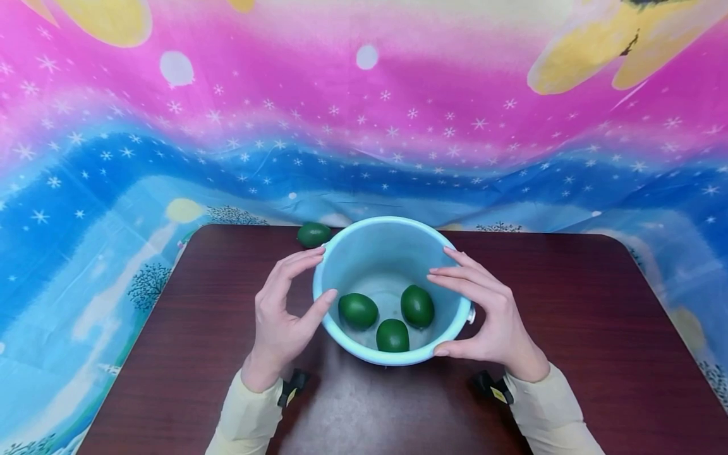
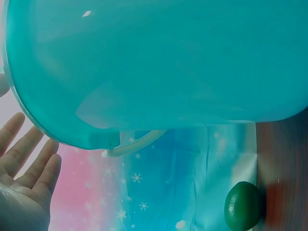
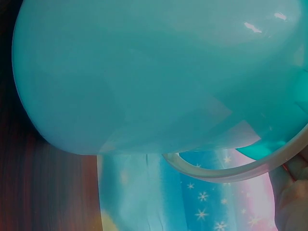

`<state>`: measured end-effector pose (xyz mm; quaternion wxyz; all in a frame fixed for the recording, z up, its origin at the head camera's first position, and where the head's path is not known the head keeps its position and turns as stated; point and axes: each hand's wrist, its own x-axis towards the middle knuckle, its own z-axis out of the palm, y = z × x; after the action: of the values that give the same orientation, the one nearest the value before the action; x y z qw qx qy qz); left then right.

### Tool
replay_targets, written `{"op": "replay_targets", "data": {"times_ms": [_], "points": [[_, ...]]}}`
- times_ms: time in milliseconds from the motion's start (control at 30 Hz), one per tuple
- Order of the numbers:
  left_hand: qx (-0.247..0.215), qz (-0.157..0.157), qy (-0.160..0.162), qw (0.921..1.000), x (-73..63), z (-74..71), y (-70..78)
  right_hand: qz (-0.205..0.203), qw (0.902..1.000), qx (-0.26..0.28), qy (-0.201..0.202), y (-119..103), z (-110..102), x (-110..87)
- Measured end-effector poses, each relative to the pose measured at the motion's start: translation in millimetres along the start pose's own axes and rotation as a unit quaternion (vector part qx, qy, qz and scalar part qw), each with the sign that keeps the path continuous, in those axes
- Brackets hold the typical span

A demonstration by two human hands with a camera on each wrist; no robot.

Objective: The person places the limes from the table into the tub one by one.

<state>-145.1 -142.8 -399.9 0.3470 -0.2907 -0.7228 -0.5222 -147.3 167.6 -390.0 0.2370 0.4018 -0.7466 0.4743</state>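
A light blue bucket [image 1: 392,359] stands on the table, tilted so its mouth faces me. Inside lie three dark green, lime-like fruits: one on the left [image 1: 358,311], one on the right [image 1: 418,306], one in front [image 1: 392,335]. My left hand [image 1: 285,315] touches the left rim with thumb and fingertips; in the left wrist view its fingers look fairly straight. At the opposite side, my right hand [image 1: 493,312] holds the rim, fingers lapping over it and thumb at the front. A pale handle [image 3: 231,174] hangs beside the bucket, near the right fingers.
Another green fruit [image 1: 314,234] lies on the table near its far edge, behind and left of the bucket. The dark wooden table [image 1: 569,303] reaches out to both sides. A printed cloth [image 1: 364,126] hangs just beyond it.
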Motion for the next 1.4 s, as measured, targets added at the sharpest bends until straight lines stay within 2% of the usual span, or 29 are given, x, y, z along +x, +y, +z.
{"op": "replay_targets", "data": {"times_ms": [333,500,600,900,1033,1233,1400], "points": [[0.003,0.0,0.014,0.9999,7.2,-2.3,1.5,-0.006,1.0,-0.003,0.002,-1,-2,1.2],[0.027,-0.019,0.003,0.9995,15.7,-4.4,8.8,-0.007,1.0,-0.004,0.003,-1,-3,1.1],[0.038,-0.032,-0.002,0.9988,15.7,-5.3,5.6,-0.005,1.0,-0.004,0.003,-1,-3,1.2],[0.058,-0.051,-0.004,0.997,14.1,-5.8,-9.2,-0.008,1.0,-0.004,0.004,-1,-5,2.8],[0.071,-0.073,-0.007,0.9948,10.8,-9.1,-18.4,-0.009,1.0,-0.003,0.003,-1,-4,3.1],[0.097,-0.109,-0.016,0.9892,-2.3,-18.0,-49.4,-0.007,1.0,0.0,0.001,-2,-2,1.8],[0.103,-0.114,-0.026,0.9879,-3.5,-22.9,-68.1,-0.002,1.0,0.003,0.002,-3,-1,0.2]]}}
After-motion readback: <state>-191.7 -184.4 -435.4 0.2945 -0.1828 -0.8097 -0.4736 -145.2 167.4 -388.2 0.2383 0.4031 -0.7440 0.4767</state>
